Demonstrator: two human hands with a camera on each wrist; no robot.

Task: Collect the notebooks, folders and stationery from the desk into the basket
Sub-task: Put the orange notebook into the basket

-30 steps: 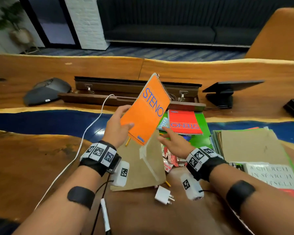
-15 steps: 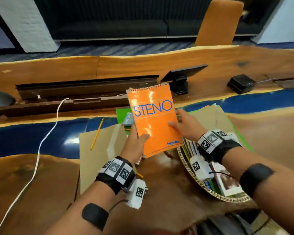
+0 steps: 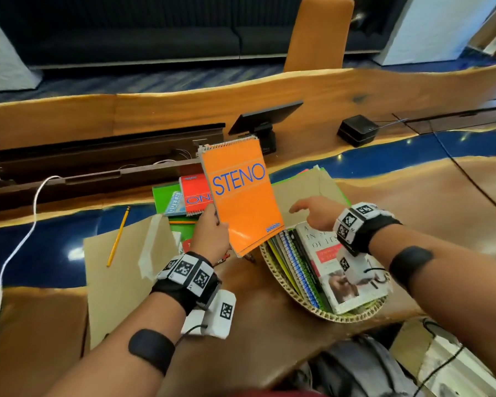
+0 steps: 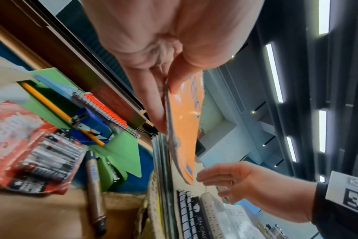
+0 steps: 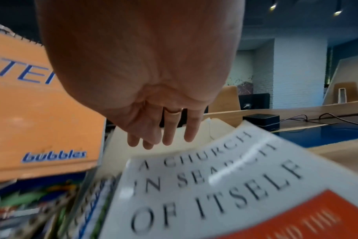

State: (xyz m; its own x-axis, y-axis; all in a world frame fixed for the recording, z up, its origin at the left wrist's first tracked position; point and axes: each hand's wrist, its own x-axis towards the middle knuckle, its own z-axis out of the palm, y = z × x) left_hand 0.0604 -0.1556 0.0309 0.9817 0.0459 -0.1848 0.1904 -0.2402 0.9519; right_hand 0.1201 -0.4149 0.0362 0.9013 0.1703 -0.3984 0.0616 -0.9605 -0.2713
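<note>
My left hand [image 3: 212, 233] pinches the lower left edge of an orange spiral STENO notebook [image 3: 241, 196], thumb on the cover [image 4: 186, 129]. The notebook stands nearly upright, its lower corner over the left rim of the woven basket [image 3: 281, 285]. The basket holds several notebooks on edge and a white paperback book [image 3: 332, 265]. My right hand [image 3: 312, 212] hovers open above the book, fingers [image 5: 170, 134] straight and off the notebook [image 5: 31, 105]. On the desk behind lie a red notebook [image 3: 194, 196], green folders [image 3: 163, 196] and a yellow pencil [image 3: 118, 233].
A brown kraft folder [image 3: 115, 282] lies left of my left arm. A red marker pack [image 4: 27, 145], a blue stapler [image 4: 92, 126] and a pen [image 4: 94, 186] sit near it. A white cable [image 3: 17, 242] runs along the left. A black tablet stand [image 3: 264, 121] and black box [image 3: 355, 130] stand beyond.
The right hand has let go of the STENO notebook and moved right above the basket. The left hand has carried the notebook right, to the basket's edge. The head view shifted right.
</note>
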